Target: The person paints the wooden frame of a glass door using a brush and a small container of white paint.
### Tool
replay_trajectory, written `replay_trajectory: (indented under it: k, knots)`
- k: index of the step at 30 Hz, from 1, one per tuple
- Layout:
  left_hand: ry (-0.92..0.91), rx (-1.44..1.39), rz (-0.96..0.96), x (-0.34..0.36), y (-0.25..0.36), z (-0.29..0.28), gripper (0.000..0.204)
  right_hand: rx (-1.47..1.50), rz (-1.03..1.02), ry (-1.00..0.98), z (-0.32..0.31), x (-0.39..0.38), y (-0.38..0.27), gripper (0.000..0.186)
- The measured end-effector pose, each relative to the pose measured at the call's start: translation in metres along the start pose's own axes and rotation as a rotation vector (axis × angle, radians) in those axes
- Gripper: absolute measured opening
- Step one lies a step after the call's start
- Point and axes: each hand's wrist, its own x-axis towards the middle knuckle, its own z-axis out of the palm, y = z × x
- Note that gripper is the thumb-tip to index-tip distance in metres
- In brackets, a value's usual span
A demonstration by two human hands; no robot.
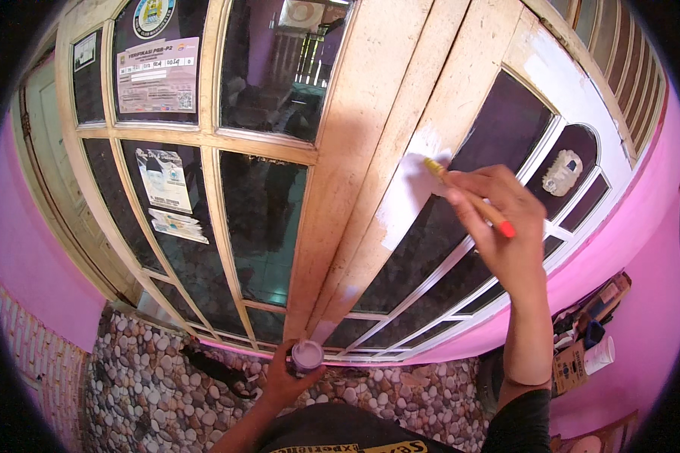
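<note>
My right hand grips a paintbrush with a red-tipped wooden handle. Its bristles touch a patch of white paint on the bare wood stile of the right door leaf, beside a dark glass pane. Down at the lower middle, my left hand holds a small round cup of pale paint, close to the bottom of the doors. The left leaf has unpainted cream wood framing dark panes with paper stickers. Parts of the right leaf's frame and dividers are white.
A black cat-like shape is on the pebble-patterned floor. Cardboard, a white tub and other items sit at right by the pink wall. A green door stands at left, a louvred panel at upper right.
</note>
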Motion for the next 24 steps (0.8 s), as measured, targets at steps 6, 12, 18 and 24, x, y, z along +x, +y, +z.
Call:
replay_trajectory:
  k: [6,12,18,24]
  knots:
    - [0.012,0.063,0.082,-0.002,-0.018,0.001,0.076,0.627,0.676,-0.118,-0.023,-0.016,-0.015,0.013]
    - [0.013,0.006,0.081,-0.001,-0.014,0.001,0.076,0.591,0.506,-0.398,0.000,-0.040,0.016,0.016]
    - [0.017,0.066,0.116,-0.001,-0.018,0.000,0.077,0.467,0.530,-0.486,0.007,-0.030,0.015,0.016]
    - [-0.012,0.035,0.080,-0.002,-0.018,0.003,0.077,0.186,0.163,-0.248,-0.004,0.000,0.016,0.014]
